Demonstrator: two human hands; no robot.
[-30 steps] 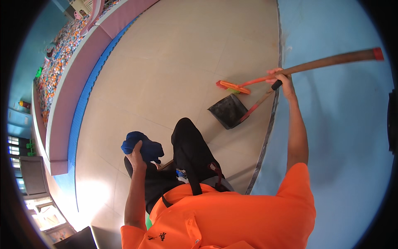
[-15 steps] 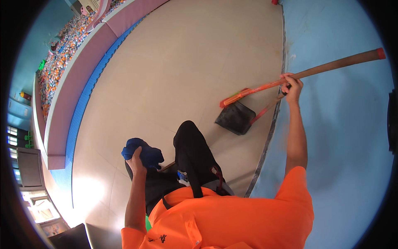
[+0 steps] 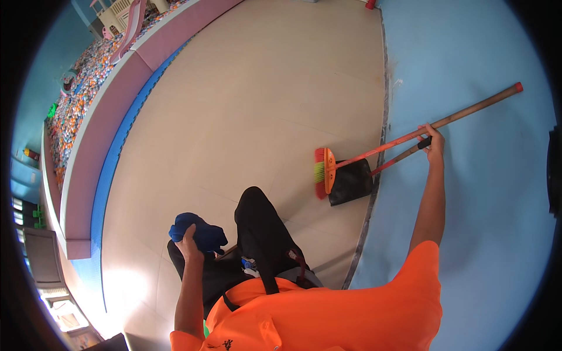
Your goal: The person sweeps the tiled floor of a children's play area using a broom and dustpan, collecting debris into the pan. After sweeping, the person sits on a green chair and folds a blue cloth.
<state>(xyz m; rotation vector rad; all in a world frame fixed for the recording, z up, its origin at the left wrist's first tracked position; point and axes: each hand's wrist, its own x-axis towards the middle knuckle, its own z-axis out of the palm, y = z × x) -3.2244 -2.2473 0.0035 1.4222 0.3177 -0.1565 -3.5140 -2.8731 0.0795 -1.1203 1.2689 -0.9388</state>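
Observation:
My right hand (image 3: 432,143) is closed round the handles of a broom (image 3: 374,147) and a long-handled dustpan (image 3: 351,182), out by the blue wall on the right. The broom's orange head with red and yellow-green bristles is in front of the black pan, overlapping its left edge. Its handle slants up to a red end cap at the far right. In my left hand (image 3: 188,245) is a bunched dark blue cloth (image 3: 200,232), held above my left leg. A thin brown stick shows partly beside the cloth; most of it is hidden.
Along the right runs the blue wall (image 3: 468,52) with a dark skirting strip. A ball pit (image 3: 82,93) with a pink padded border (image 3: 96,158) and blue mat edging curves along the left. Beige tiled floor (image 3: 246,88) lies between them. A red object (image 3: 370,4) stands at the far wall.
The broom has turned so its bristles now face left, and its head has dropped lower in the view. The dustpan has shifted right, nearer the wall. My left hand keeps the cloth.

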